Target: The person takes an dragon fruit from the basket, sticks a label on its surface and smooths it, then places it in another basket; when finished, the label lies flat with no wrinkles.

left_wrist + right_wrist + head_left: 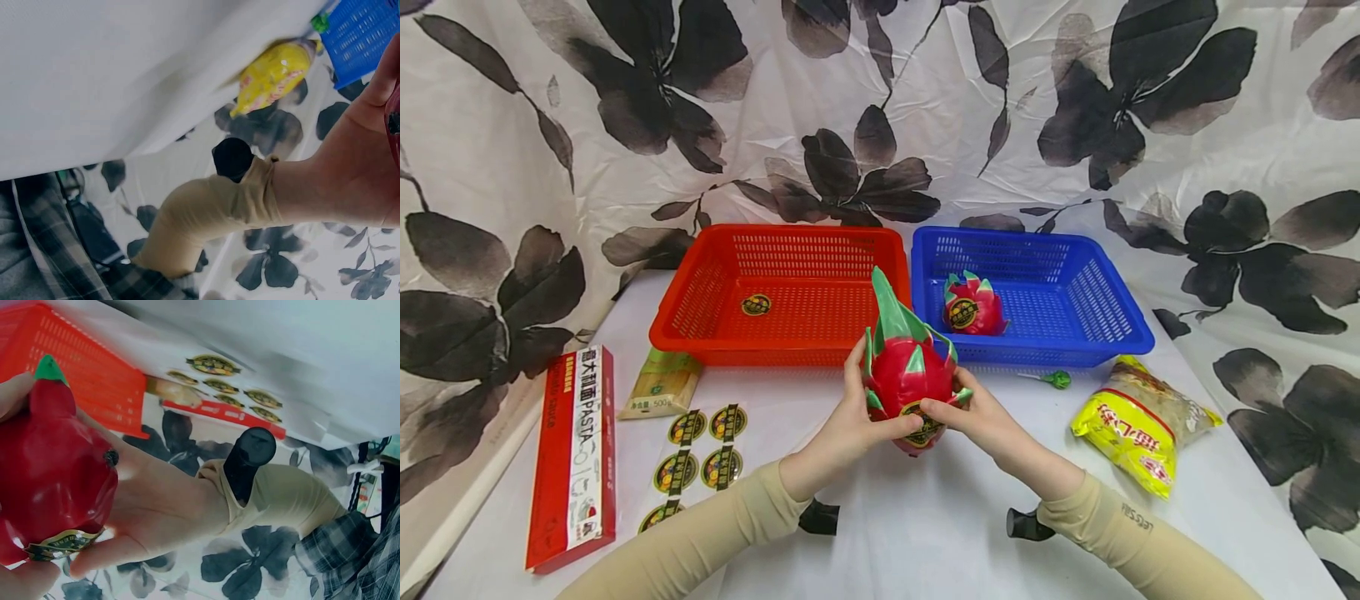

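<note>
Both hands hold a red dragon fruit [904, 377] with green-tipped scales above the near middle of the table. My left hand [844, 427] grips its left side and my right hand [987, 422] its right side. Both thumbs press a black-and-gold sticker [929, 432] low on the front of the fruit. In the right wrist view, the fruit's red skin [53, 475] fills the left side, and the sticker [59, 544] runs along its lower edge. The fingers behind the fruit are mostly hidden. Another stickered dragon fruit [987, 312] sits in the blue basket [1060, 346].
Behind the hands stands a red basket [752, 350] with one sticker [756, 304] inside. A sticker sheet [700, 450], noodle pack [662, 385] and red pasta box [553, 467] lie left. Right are a green-headed lollipop [1058, 379] and yellow bag [1138, 429].
</note>
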Action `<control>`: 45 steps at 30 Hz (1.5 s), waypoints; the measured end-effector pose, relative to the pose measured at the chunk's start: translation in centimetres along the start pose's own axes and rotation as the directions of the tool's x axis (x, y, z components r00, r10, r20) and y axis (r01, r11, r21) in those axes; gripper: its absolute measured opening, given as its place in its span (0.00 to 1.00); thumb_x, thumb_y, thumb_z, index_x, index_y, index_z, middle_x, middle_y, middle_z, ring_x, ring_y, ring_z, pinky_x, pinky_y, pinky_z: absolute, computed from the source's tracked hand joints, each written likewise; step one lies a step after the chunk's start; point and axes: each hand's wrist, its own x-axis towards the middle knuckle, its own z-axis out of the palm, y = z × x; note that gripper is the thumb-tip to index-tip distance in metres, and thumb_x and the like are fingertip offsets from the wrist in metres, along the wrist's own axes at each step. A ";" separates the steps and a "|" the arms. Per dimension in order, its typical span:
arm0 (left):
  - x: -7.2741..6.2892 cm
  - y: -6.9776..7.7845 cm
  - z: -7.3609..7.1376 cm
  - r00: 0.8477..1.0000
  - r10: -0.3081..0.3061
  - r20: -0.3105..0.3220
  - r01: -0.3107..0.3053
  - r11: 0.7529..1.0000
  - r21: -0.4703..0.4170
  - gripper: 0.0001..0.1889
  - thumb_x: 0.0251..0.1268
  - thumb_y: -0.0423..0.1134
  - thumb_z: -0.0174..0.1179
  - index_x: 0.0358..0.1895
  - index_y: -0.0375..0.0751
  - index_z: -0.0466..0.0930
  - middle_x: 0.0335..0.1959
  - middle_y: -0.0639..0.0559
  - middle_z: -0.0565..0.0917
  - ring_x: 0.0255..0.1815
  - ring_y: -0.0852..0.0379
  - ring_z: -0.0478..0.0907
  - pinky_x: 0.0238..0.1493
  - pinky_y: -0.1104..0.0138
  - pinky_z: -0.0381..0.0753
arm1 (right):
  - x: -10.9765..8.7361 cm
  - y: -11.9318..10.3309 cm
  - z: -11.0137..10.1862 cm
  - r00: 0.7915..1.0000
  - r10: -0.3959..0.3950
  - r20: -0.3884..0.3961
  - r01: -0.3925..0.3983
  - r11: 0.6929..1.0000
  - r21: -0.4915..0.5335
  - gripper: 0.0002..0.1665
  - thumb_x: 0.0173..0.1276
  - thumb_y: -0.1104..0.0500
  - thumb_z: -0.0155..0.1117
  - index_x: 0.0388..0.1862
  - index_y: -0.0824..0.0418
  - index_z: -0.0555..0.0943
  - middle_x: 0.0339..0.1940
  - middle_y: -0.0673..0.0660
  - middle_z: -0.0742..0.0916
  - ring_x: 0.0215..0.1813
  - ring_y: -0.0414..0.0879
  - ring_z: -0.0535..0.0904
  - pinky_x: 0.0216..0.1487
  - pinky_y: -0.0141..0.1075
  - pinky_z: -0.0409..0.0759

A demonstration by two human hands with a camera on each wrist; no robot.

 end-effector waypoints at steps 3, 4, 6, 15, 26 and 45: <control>0.0 -0.1 0.1 1.000 -0.006 0.000 0.006 1.000 0.008 0.61 0.67 0.37 0.71 0.86 0.50 0.26 0.84 0.36 0.51 0.82 0.32 0.57 0.73 0.39 0.77 | 0.0 -0.1 0.1 1.000 0.019 -0.022 -0.019 1.000 0.008 0.50 0.74 0.47 0.66 0.84 0.68 0.56 0.77 0.70 0.72 0.75 0.65 0.72 0.73 0.57 0.79; 0.0 -0.1 0.1 1.000 -0.008 0.001 0.008 1.000 0.006 0.61 0.67 0.37 0.70 0.86 0.50 0.26 0.84 0.36 0.51 0.82 0.32 0.57 0.73 0.39 0.77 | 0.0 -0.1 0.1 0.999 0.022 -0.025 -0.022 1.000 0.009 0.50 0.74 0.48 0.66 0.84 0.68 0.56 0.77 0.70 0.72 0.76 0.66 0.71 0.73 0.57 0.79; -0.1 0.0 0.1 1.000 -0.010 0.001 0.010 1.000 0.005 0.61 0.67 0.37 0.70 0.86 0.50 0.26 0.84 0.36 0.51 0.83 0.32 0.56 0.73 0.39 0.77 | 0.0 -0.2 0.1 0.999 0.027 -0.028 -0.026 1.000 0.009 0.49 0.74 0.48 0.65 0.83 0.68 0.57 0.77 0.70 0.72 0.75 0.65 0.71 0.73 0.56 0.80; 0.0 0.3 0.0 1.000 -0.002 0.023 0.001 0.999 0.034 0.65 0.64 0.39 0.75 0.86 0.50 0.26 0.79 0.34 0.57 0.78 0.35 0.63 0.71 0.45 0.80 | -0.2 0.4 -0.5 0.999 -0.032 0.023 0.031 0.999 0.037 0.60 0.75 0.27 0.58 0.84 0.70 0.54 0.75 0.73 0.74 0.72 0.59 0.77 0.75 0.51 0.79; 0.1 0.2 0.2 0.999 -0.019 0.029 0.017 0.999 0.051 0.63 0.65 0.33 0.71 0.87 0.49 0.25 0.79 0.31 0.58 0.78 0.32 0.64 0.73 0.41 0.78 | -0.2 0.3 -0.7 0.999 -0.019 0.028 0.017 0.998 0.068 0.45 0.84 0.40 0.50 0.83 0.70 0.58 0.73 0.72 0.78 0.63 0.45 0.83 0.68 0.38 0.82; 1.8 0.9 0.9 0.997 -0.032 0.065 0.031 0.999 0.025 0.49 0.77 0.42 0.58 0.87 0.55 0.30 0.84 0.39 0.53 0.84 0.32 0.55 0.79 0.36 0.67 | -0.3 -0.2 -2.2 0.997 0.041 -0.063 -0.034 0.994 0.101 0.43 0.79 0.47 0.56 0.81 0.73 0.61 0.73 0.72 0.78 0.58 0.45 0.84 0.64 0.39 0.86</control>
